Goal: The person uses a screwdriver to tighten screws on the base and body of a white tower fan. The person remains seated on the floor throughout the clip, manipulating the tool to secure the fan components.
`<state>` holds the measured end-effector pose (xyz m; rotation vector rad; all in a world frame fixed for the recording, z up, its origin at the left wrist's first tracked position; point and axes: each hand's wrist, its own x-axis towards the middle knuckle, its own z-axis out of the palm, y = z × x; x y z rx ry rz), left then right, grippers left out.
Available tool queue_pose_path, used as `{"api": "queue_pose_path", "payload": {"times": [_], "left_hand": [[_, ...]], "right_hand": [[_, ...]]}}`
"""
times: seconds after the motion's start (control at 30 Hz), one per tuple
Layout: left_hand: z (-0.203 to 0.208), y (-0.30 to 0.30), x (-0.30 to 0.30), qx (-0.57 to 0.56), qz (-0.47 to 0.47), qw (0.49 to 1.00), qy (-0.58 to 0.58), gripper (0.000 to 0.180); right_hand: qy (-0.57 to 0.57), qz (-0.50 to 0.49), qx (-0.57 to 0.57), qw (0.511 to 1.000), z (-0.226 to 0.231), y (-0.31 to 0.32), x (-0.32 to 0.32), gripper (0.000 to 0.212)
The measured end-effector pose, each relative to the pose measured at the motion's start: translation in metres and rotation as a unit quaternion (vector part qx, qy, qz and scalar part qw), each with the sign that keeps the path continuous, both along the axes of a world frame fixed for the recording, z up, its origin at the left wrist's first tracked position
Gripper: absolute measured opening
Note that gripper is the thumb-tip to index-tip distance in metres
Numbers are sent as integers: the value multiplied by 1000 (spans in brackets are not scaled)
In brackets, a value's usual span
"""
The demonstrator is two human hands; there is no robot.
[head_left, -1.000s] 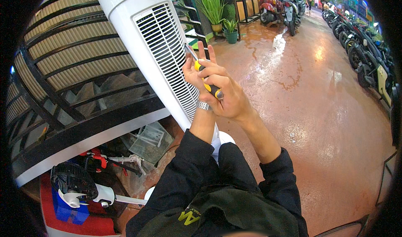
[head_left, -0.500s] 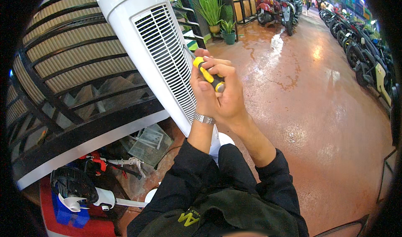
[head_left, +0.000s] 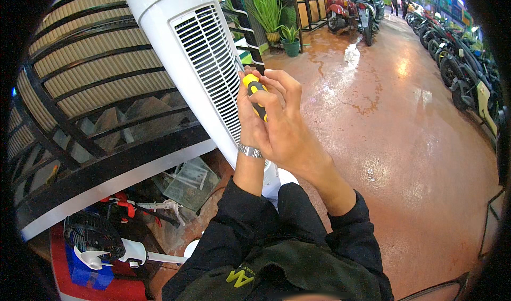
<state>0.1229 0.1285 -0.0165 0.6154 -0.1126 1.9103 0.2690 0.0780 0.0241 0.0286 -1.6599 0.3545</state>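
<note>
A white tower fan [head_left: 183, 61] with a slatted grille leans slantwise in front of me. Against its right side is a screwdriver [head_left: 250, 79] with a yellow and black handle, its thin shaft reaching the fan's edge. Around the front of the handle curls my left hand [head_left: 251, 121], which wears a metal-band watch [head_left: 250, 151]; some of its fingers are hidden. My right hand [head_left: 295, 125] grips the handle from the right, thumb and fingers bent over it. The shaft's tip is too small to make out.
Black railings [head_left: 101, 51] stand to the left. Below them lie a small black and white fan [head_left: 96, 240] and a glass-like panel [head_left: 191, 184]. Potted plants [head_left: 290, 43] stand ahead, and parked motorcycles [head_left: 452, 72] line the reddish floor [head_left: 394, 141] on the right.
Both hands have shifted slightly left. My right hand has turned about the screwdriver handle, its fingers now higher and covering more of the handle's lower end. The tower fan has shifted slightly.
</note>
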Motion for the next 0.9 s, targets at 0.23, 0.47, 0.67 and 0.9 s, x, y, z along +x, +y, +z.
{"api": "queue_pose_path", "payload": {"times": [0.23, 0.47, 0.67, 0.9], "left_hand": [[18, -23, 19, 11, 7, 1000, 20, 38], [10, -28, 11, 63, -36, 997, 31, 37], [27, -38, 23, 26, -50, 998, 28, 44], [12, -33, 19, 89, -13, 993, 70, 29]], "right_hand": [[-130, -109, -4, 986, 1, 4, 7, 42], [-108, -126, 92, 982, 3, 8, -1, 43], [-44, -149, 30, 987, 3, 9, -11, 43], [-148, -168, 65, 972, 1, 4, -8, 43]]}}
